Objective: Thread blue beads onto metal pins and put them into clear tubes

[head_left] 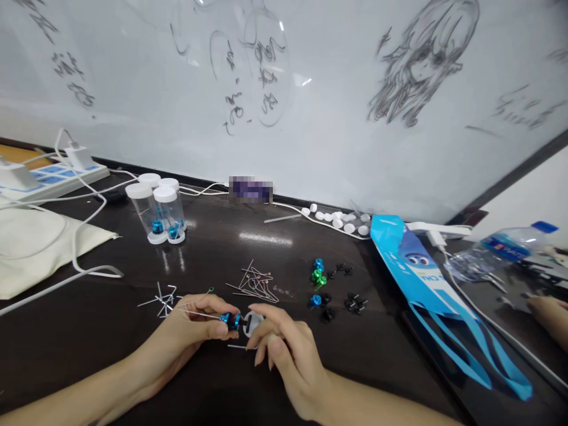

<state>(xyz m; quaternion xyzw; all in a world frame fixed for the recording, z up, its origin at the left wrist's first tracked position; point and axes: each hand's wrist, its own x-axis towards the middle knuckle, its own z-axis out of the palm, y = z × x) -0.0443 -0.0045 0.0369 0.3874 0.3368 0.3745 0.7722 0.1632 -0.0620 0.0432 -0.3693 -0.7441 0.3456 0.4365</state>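
Note:
My left hand (195,322) pinches a small blue metal spool-like part (230,321) with a black piece at its right end. A thin wire (197,312) runs along the same hand. My right hand (288,349) is just right of the part, fingers curved and apart, with nothing seen in its grasp. Behind its fingertips is a white round cap (252,326), partly covered. Beyond the hands lie a pile of thin wires (255,284) with small coloured ends, and a cluster of hex keys (163,302) to the left.
Blue spool parts (315,300), green parts (318,276) and black screws (356,303) sit at right. Clear tubes (166,213) with white lids stand back left. Loose white caps (338,223), a blue bag (412,266), a bottle (501,251) and a power strip (57,180) are around. Another person's hand (550,319) is far right.

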